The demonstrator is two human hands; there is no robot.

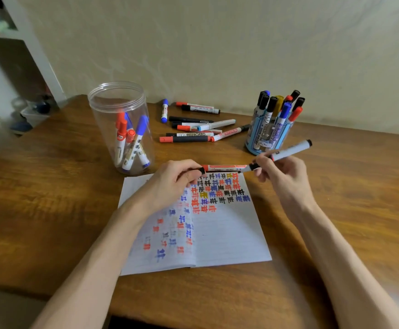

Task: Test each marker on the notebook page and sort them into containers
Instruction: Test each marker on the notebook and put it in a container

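Two hands are held over the far edge of the notebook page (227, 233), the white marker (291, 150) being gripped in the right hand (279, 172) and what seems its black cap (202, 171) pinched in the left hand (177, 179), presumably so that the tip can be tested.

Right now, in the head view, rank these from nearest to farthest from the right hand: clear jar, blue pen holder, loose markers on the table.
1. The blue pen holder, just behind the right hand.
2. The loose markers, at the back, centre.
3. The clear jar, far left.
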